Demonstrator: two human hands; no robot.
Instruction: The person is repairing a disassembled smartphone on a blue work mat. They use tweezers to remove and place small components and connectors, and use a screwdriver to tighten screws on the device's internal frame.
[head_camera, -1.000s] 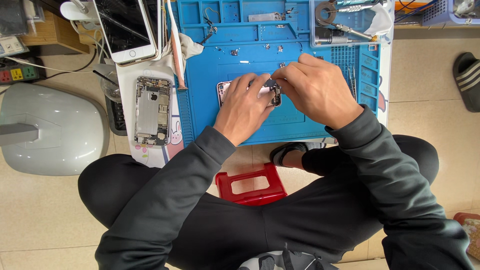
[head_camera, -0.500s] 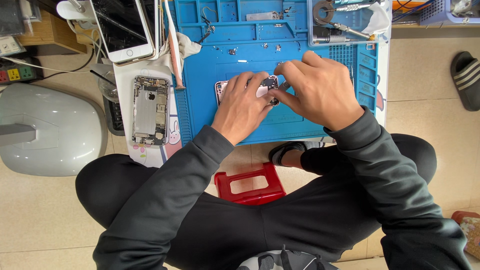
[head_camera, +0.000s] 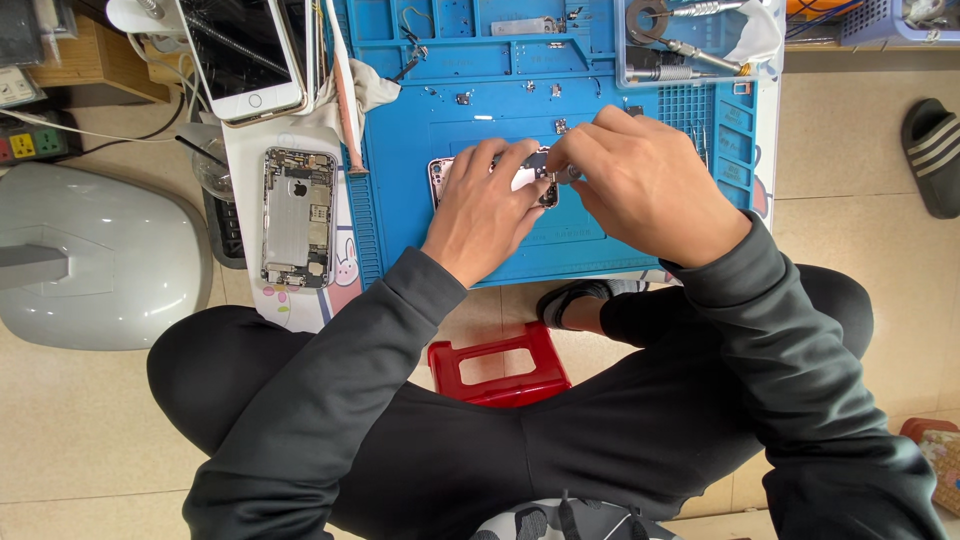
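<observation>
— Phone frame (head_camera: 520, 178) on the blue mat (head_camera: 420, 150): where exactly?

— Near the mat's middle, mostly hidden under both hands.

— The left hand (head_camera: 485, 205)?

— Fingers bent, lying flat over the frame, pressing it down.

— And the right hand (head_camera: 640, 185)?

— Fingertips pinched on a small part at the frame's right end; too small to identify.

— Anything beside the mat?

— An opened phone (head_camera: 297, 217) just left of it, a red stool (head_camera: 497, 363) below its near edge.

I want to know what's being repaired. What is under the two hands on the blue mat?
A small phone part peeks out beneath the left hand and right hand on the blue mat; the hands cover the rest.
</observation>
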